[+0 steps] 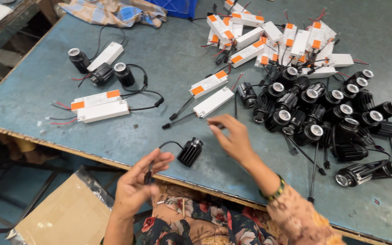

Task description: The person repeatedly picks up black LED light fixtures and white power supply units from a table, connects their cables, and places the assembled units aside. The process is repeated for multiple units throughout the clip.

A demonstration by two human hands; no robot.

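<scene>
A black finned spotlight (pixel 190 152) lies on its side on the blue worktop (pixel 169 68), just beyond the left hand (pixel 134 183) and just left of the right hand (pixel 232 136). Its thin black lead arcs back to a small black connector (pixel 149 174), which the left hand pinches between thumb and fingers near the worktop's front edge. The right hand is loose and holds nothing, its fingers spread above the surface and reaching forward toward a white driver box (pixel 213 102), whose own black lead trails back toward the hands. Just beyond that box lies a second white driver with orange labels (pixel 208 84). To the right of the right hand sits a crowded cluster of black spotlights (pixel 323 113) with round lenses, their cables tangled. Farther off, beyond that cluster, a heap of white drivers (pixel 268 38) is piled up. Well to the left of the left hand and farther away lie two more white drivers (pixel 98 106), and past them three black spotlights (pixel 100 68) beside another white box
</scene>
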